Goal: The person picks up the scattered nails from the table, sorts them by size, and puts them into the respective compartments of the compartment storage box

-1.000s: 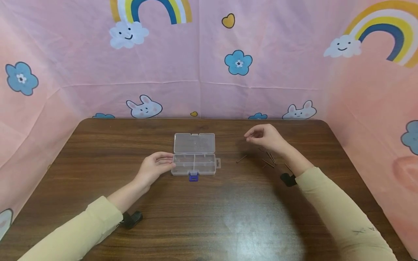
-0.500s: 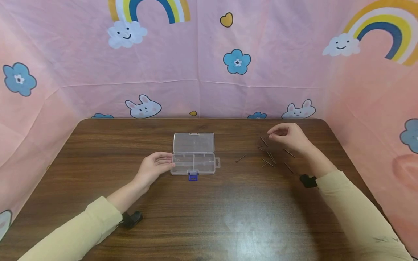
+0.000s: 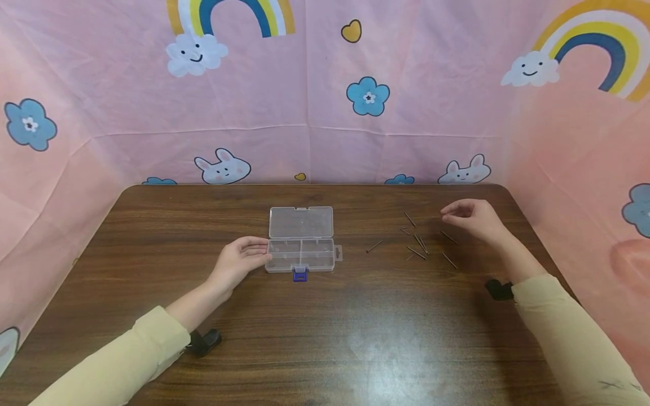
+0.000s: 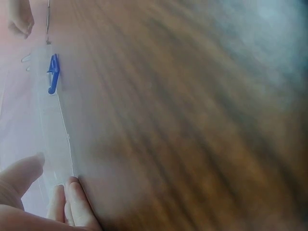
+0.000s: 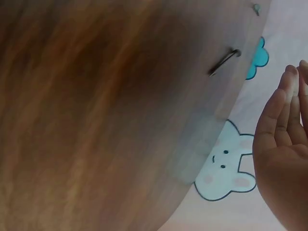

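Note:
A clear plastic compartment box (image 3: 320, 269) stands near the middle of the table with its lid (image 3: 302, 224) folded back and its blue clasp (image 3: 301, 276) facing me. My left hand (image 3: 240, 262) holds the box's left end between thumb and fingers, also seen on the box wall (image 4: 54, 125) in the left wrist view. Several thin dark nails (image 3: 416, 252) lie scattered right of the box. Beyond their right side my right hand (image 3: 474, 217) hovers above the table, fingers gently bent. Nothing shows in it. In the right wrist view one nail (image 5: 224, 62) lies apart from the hand.
The brown wooden table (image 3: 325, 338) has rounded far corners. A pink printed cloth (image 3: 325, 113) hangs behind and on both sides. One nail (image 3: 374, 246) lies between the box and the others. Dark wrist mounts (image 3: 205, 341) sit under both forearms.
My right hand has moved rightward, from left of the scattered nails to past them, uncovering several on the table. My left hand stays on the box.

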`<act>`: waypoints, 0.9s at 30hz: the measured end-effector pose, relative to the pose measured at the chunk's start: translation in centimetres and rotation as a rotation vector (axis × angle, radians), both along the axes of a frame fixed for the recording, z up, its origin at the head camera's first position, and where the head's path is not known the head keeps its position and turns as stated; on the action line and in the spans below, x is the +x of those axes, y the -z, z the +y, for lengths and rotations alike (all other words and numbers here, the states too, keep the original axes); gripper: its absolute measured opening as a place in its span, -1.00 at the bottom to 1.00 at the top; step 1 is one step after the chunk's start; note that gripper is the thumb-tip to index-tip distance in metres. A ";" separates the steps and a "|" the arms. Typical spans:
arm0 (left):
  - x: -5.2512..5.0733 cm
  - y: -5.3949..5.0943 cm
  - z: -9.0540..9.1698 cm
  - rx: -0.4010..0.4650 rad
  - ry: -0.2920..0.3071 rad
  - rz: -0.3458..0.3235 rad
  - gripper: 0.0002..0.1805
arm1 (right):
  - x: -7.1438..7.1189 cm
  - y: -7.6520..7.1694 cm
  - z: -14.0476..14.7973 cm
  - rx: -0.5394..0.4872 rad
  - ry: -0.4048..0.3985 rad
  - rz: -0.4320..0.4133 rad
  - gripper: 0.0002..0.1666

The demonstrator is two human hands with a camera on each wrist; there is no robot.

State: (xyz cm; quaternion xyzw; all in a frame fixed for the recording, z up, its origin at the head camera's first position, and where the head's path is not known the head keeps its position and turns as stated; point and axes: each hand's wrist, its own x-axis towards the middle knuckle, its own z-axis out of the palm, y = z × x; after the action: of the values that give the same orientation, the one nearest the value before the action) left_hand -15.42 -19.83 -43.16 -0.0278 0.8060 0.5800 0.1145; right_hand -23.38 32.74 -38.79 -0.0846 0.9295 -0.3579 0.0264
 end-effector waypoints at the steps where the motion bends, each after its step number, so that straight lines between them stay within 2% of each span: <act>1: 0.0 0.0 0.0 0.001 0.000 0.000 -0.44 | 0.0 0.1 0.2 0.006 -0.001 -0.001 -0.70; 18: -0.5 0.0 -0.4 0.012 0.006 0.007 -0.44 | 0.5 1.5 1.6 0.058 -0.017 -0.088 -0.66; 27: -0.5 0.0 -0.4 0.004 0.006 0.005 -0.44 | 0.6 2.2 2.0 0.026 -0.035 -0.138 -0.66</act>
State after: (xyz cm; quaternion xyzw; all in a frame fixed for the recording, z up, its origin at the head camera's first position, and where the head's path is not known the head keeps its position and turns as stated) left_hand -15.92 -20.19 -43.15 -0.0237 0.8053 0.5812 0.1143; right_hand -22.73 34.77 -40.98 -0.0757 0.9285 -0.3501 0.0978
